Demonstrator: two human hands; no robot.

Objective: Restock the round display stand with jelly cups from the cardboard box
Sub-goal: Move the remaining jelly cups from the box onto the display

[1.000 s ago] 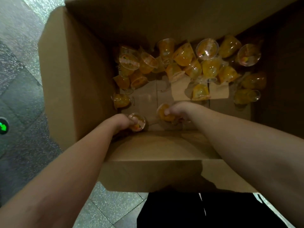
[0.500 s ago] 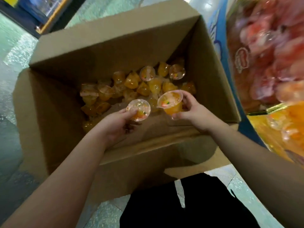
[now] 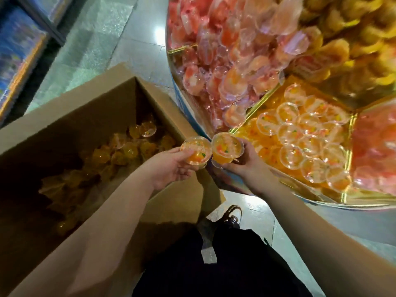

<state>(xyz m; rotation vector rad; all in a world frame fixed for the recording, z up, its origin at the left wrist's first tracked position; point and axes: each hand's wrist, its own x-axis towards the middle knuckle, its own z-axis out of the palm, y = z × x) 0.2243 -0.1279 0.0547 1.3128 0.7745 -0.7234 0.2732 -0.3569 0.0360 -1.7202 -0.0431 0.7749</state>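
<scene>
Head view, looking down at two bare forearms reaching forward over dark trousers and a dark shoe (image 3: 232, 215). Left hand (image 3: 171, 168) gripping an orange jelly cup (image 3: 196, 152) from below, fingers curled round its body, clear lid tilting up toward the camera. Right hand (image 3: 242, 163) gripping a second orange jelly cup (image 3: 227, 147) the same way, thumb lying along its right rim. Both cups touching rim to rim, hanging just off the near right corner of the cardboard box (image 3: 81, 116) and just short of the round display stand (image 3: 267, 196).

Standing open on the tiled floor (image 3: 100, 37) to the left, the box, holding loose orange cups (image 3: 128, 150) heaped against its far wall, deep in shadow. Filling the upper right, the stand, split by gold dividers (image 3: 257, 108) into wedge compartments. Lying nearest the right hand, the orange compartment (image 3: 300, 133), packed with cups sitting lid up in rows. Heaping in the compartment beyond it, blurred pink and red cups (image 3: 214, 67); piling at the far upper right, blurred yellow cups (image 3: 342, 35); showing at the right edge, another reddish compartment (image 3: 377, 151). Running along the upper left edge, blurred blue shelving (image 3: 17, 50).
</scene>
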